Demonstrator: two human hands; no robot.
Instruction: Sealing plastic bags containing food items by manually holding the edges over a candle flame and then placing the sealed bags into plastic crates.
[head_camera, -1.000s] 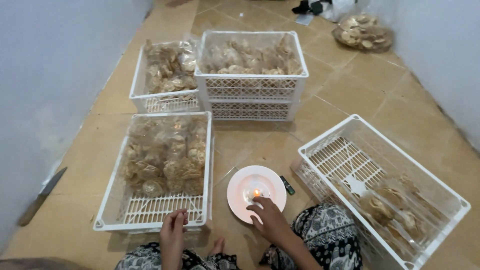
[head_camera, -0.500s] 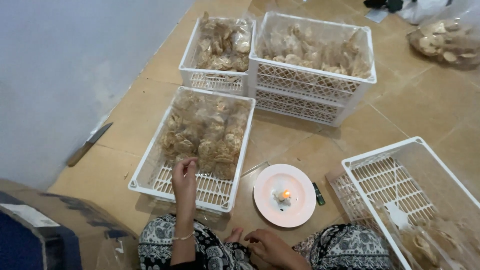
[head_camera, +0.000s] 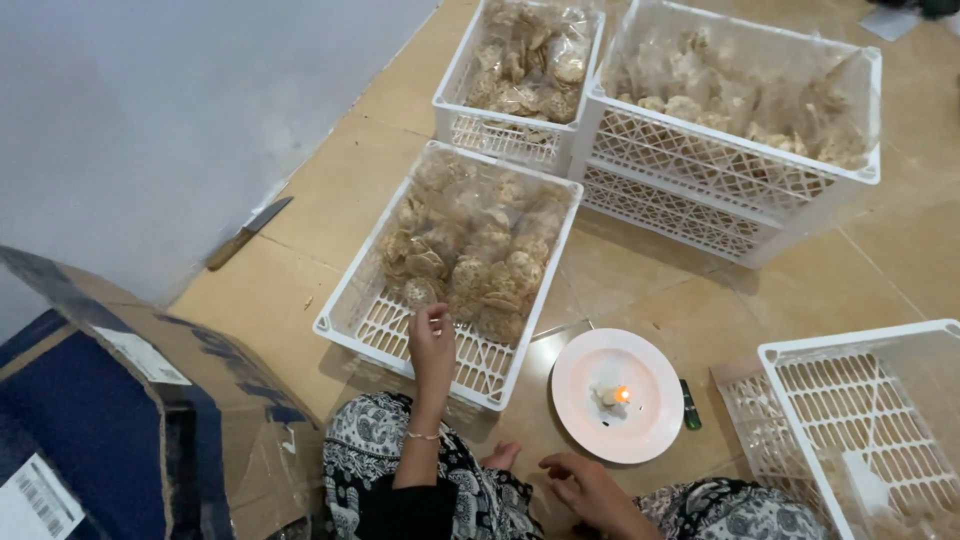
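My left hand (head_camera: 432, 342) reaches into a white plastic crate (head_camera: 345, 318) on the floor, its fingertips pinching a clear bag of round crackers (head_camera: 462, 268) near the crate's front. My right hand (head_camera: 583, 485) hovers low by my knee with fingers spread and nothing in it, just short of a white plate (head_camera: 640, 432) that carries a small lit candle (head_camera: 616, 396). My patterned trousers (head_camera: 480, 495) fill the bottom of the head view.
Two more white crates of bagged crackers (head_camera: 522, 70) (head_camera: 735, 105) stand behind. Another white crate (head_camera: 865, 425) sits at the right. A green lighter (head_camera: 690, 404) lies beside the plate, a knife (head_camera: 247, 232) lies by the wall, and a cardboard box (head_camera: 120, 400) stands at the left.
My view has swung left and closer. My left hand has stayed on the crackers in the near crate, and my right hand has left the candle plate and dropped towards my knee.
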